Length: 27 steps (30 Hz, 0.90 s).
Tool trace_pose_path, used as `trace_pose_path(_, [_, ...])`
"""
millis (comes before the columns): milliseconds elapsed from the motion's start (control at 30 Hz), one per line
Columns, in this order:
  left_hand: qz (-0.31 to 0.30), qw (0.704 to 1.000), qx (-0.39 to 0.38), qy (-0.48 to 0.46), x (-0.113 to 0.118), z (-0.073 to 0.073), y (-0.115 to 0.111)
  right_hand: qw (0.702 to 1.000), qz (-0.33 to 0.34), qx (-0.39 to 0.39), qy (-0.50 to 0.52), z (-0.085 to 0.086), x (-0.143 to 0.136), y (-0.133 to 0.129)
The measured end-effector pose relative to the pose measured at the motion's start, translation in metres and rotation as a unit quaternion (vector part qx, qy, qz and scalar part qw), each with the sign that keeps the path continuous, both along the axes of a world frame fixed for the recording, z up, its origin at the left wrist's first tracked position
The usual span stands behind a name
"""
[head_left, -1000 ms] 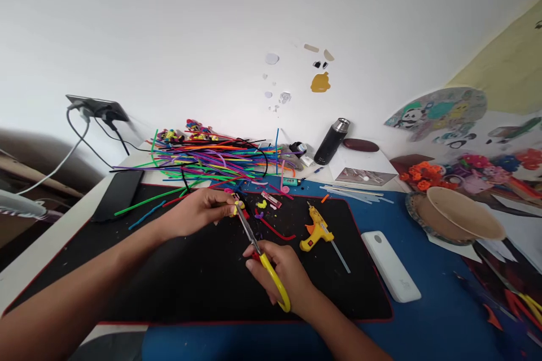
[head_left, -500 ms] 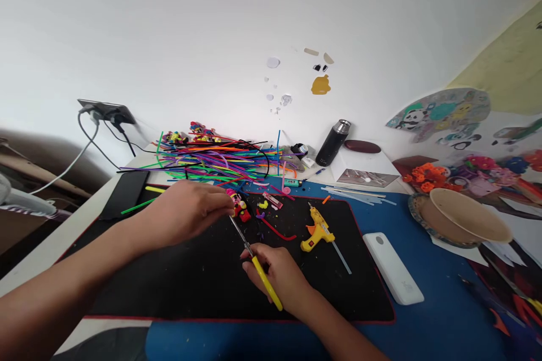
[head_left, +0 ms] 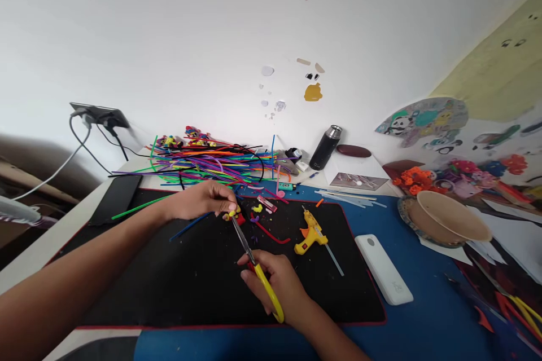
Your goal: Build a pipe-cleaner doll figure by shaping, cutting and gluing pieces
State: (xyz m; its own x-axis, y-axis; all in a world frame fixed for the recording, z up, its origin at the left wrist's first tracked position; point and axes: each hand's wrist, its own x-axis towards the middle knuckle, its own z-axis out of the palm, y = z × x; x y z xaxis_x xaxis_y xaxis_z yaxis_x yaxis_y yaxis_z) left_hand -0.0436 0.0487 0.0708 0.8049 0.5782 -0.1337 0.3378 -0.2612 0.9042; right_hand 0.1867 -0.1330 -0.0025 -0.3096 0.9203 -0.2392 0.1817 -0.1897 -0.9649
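The left hand [head_left: 207, 200] pinches a small yellow piece [head_left: 232, 213] between thumb and fingertips, over the black mat [head_left: 186, 279]. From the far left, a power strip [head_left: 99, 114] with plugs in it sits against the wall, and a dark flat slab [head_left: 114, 200] lies below. A heap of coloured fuzzy stems [head_left: 207, 161] spreads along the back of the table. Next come the scissors [head_left: 262, 279], their tips at the yellow piece, and the right hand [head_left: 279, 287], its fingers wrapped around their yellow handle. A small dark bottle with a white cap [head_left: 294, 153] stands behind; its contents are hidden. A yellow glue gun [head_left: 312, 234] lies on the mat, a clear stick in its rear. The black flask [head_left: 326, 148] leans under its silver top, so its inside cannot be seen. A dark red case [head_left: 354, 150], closed, rests at the back of a white box [head_left: 359, 166]. Past the white power bank [head_left: 384, 269], a beige bowl [head_left: 455, 217] tilts, showing its plain inner wall; a patterned round rim [head_left: 407, 219] curves beside it.
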Motion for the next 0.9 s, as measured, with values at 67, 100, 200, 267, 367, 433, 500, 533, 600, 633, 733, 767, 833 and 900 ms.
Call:
trace_pose_path(67, [0.028,0.999,-0.006,-0.018,-0.002,-0.006,-0.015,1.000,-0.018,-0.002,0.011,-0.002,-0.002,0.000])
trace_pose_path(100, [0.044,0.999,-0.003,-0.023,-0.002,-0.007,-0.023,0.999,-0.028,-0.006,0.019,-0.004,-0.004,0.000])
trace_pose_path(200, [0.074,0.996,0.043,-0.020,-0.002,-0.006,-0.045,0.997,-0.051,-0.020,0.047,-0.010,-0.008,0.002])
trace_pose_path(267, [0.091,0.991,0.100,0.007,-0.004,-0.001,-0.056,0.996,-0.058,-0.025,0.056,-0.013,-0.010,0.004])
trace_pose_path(367, [0.104,0.972,0.199,0.066,-0.010,0.009,-0.063,0.997,-0.058,-0.031,0.044,-0.014,-0.009,0.007])
trace_pose_path(433, [0.080,0.954,0.273,0.094,-0.015,0.019,-0.061,0.998,-0.054,-0.030,0.027,-0.015,-0.008,0.008])
trace_pose_path(500, [0.047,0.930,0.349,0.109,-0.017,0.029,-0.057,0.998,-0.050,-0.022,0.014,-0.017,-0.008,0.009])
trace_pose_path(533, [0.032,0.916,0.383,0.114,-0.017,0.034,-0.055,0.999,-0.048,-0.017,0.011,-0.018,-0.009,0.009])
trace_pose_path(600, [0.003,0.893,0.432,0.127,-0.013,0.043,-0.051,0.999,-0.040,-0.014,0.012,-0.022,-0.011,0.009])
trace_pose_path(633, [-0.012,0.884,0.448,0.135,-0.010,0.045,-0.050,0.999,-0.034,-0.014,0.013,-0.024,-0.012,0.009])
trace_pose_path(733, [-0.065,0.861,0.475,0.169,0.002,0.046,-0.046,1.000,-0.018,-0.020,-0.003,-0.030,-0.014,0.010])
trace_pose_path(767, [-0.087,0.855,0.478,0.182,0.006,0.045,-0.044,1.000,-0.014,-0.015,-0.014,-0.031,-0.015,0.010])
trace_pose_path(833, [-0.123,0.850,0.472,0.198,0.013,0.041,-0.036,1.000,-0.002,-0.001,-0.025,-0.032,-0.016,0.010])
trace_pose_path(900, [-0.138,0.866,0.436,0.203,0.016,0.038,-0.025,1.000,0.006,0.005,-0.017,-0.030,-0.017,0.010])
